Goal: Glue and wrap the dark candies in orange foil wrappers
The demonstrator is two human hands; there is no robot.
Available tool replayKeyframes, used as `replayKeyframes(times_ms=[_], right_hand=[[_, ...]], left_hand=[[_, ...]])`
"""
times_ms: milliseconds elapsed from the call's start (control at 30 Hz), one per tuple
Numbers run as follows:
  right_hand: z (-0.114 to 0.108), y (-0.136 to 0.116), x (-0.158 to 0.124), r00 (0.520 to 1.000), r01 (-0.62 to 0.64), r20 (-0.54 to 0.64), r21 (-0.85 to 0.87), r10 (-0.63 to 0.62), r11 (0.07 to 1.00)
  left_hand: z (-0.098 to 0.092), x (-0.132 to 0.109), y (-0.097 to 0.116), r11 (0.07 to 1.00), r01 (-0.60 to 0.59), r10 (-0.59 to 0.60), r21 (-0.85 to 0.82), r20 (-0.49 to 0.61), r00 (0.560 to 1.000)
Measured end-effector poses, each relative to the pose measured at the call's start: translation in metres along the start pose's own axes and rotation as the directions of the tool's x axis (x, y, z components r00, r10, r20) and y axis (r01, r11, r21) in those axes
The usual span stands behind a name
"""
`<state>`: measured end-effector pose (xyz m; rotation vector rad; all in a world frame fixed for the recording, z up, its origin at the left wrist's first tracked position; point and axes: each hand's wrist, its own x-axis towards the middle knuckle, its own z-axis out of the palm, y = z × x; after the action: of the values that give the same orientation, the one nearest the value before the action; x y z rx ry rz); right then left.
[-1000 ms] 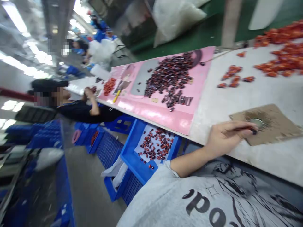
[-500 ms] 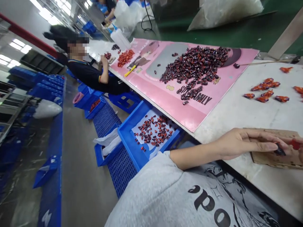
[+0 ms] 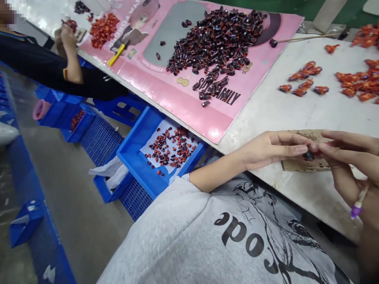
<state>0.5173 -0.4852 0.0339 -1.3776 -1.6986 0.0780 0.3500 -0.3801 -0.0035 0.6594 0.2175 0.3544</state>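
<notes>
My left hand (image 3: 275, 149) pinches a small dark, glossy plastic piece (image 3: 308, 153) between thumb and fingers. Fingertips of my right hand (image 3: 349, 157) are closed against the same spot, where a bit of an orange-red piece (image 3: 328, 143) shows; most of it is hidden. Beneath both hands lies a flat piece of brown cardboard (image 3: 291, 165) on the white tabletop. By the right palm hangs a thin pale stick or cord with a purple part (image 3: 356, 210). Beyond the hands, several orange-red pieces (image 3: 306, 73) lie in a small group.
A heap of dark pieces (image 3: 219, 43) covers part of a pink mat (image 3: 204, 124). More orange pieces (image 3: 359, 81) lie at right. A blue bin (image 3: 130, 148) of mixed pieces stands below the table edge. At left, a co-worker's hand (image 3: 68, 35) works near a yellow cutter (image 3: 117, 54).
The view has swung right and down, so the table has shifted left and up in the picture. My right hand has come into fuller view, its fingertips meeting the left hand's.
</notes>
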Motion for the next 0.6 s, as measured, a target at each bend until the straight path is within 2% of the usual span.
replayKeyframes(times_ms=[67,133,233,300,400,500,600], right_hand=[[-0.003,-0.003,0.001,0.980,0.162,0.114,0.042,-0.166,0.986],[-0.006,-0.006,0.004,0.959,0.246,0.125,0.077,-0.254,0.966],[-0.006,-0.008,0.008,0.957,0.277,0.083,0.020,-0.278,0.961],[-0.005,-0.009,0.007,0.963,0.269,0.009,-0.059,-0.269,0.961],[-0.001,-0.012,0.001,0.978,0.144,-0.143,-0.074,-0.153,0.987],[0.002,-0.020,-0.005,0.972,0.025,-0.235,0.017,-0.021,1.000],[0.003,-0.029,-0.006,0.975,0.044,-0.219,-0.028,-0.049,0.999]], left_hand=[[-0.001,-0.006,0.005,0.999,0.052,-0.052,0.009,0.008,0.999],[-0.002,-0.011,0.008,0.996,0.089,-0.089,0.004,0.015,0.996],[0.002,-0.017,0.011,0.993,0.114,-0.114,-0.026,0.011,0.993],[0.009,-0.018,0.009,0.997,0.080,-0.080,-0.010,-0.013,0.997],[0.023,-0.018,0.003,0.988,-0.103,0.119,0.117,-0.143,0.983],[0.035,-0.016,-0.008,0.914,-0.296,0.369,0.277,-0.265,0.891],[0.042,-0.015,-0.017,0.844,-0.357,0.483,0.399,-0.280,0.829]])
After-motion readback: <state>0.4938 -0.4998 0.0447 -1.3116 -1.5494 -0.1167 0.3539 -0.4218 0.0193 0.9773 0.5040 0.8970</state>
